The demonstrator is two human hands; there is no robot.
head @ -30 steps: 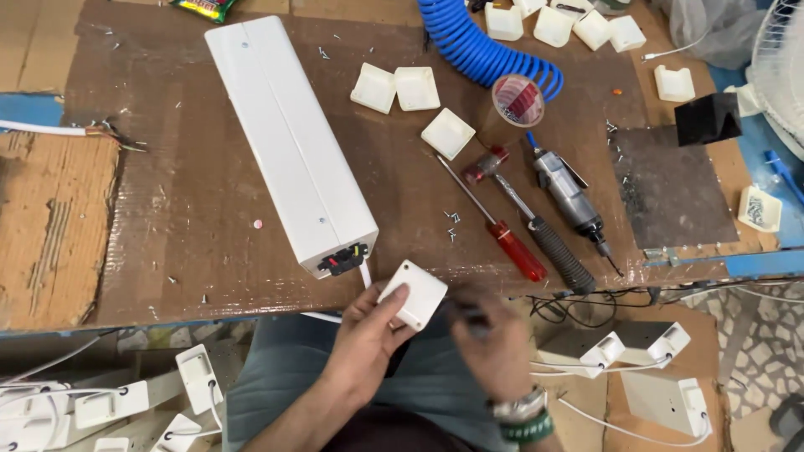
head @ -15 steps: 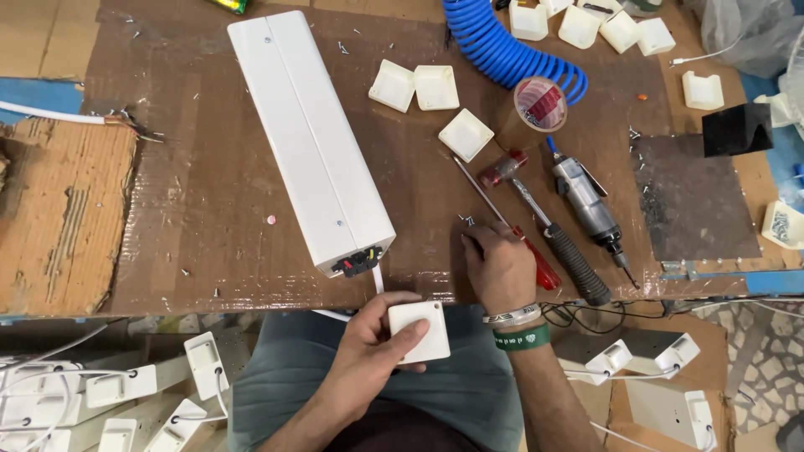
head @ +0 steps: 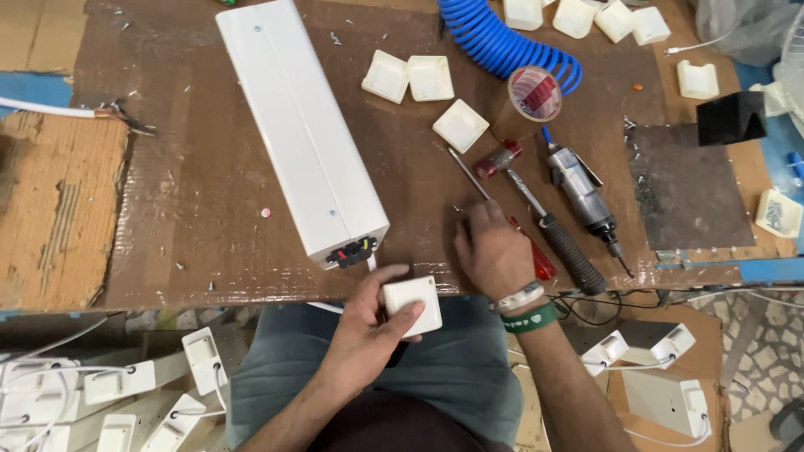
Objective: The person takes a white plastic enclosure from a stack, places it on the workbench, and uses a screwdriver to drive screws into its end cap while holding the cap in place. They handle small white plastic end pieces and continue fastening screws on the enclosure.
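At the table edge (head: pixel 209 293), left hand (head: pixel 368 331) fingers clasp a white square cap (head: pixel 412 305); right hand (head: pixel 494 251) curls over the screwdriver (head: pixel 502 213).

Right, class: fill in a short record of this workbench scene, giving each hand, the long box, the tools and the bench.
left hand: holds white square cap at bench edge
right hand: on bench, over red screwdriver
long white box: lies flat, wired end toward person
tools: hammer, air driver, tape roll, blue hose
bench: brown, worn, loose white caps on it
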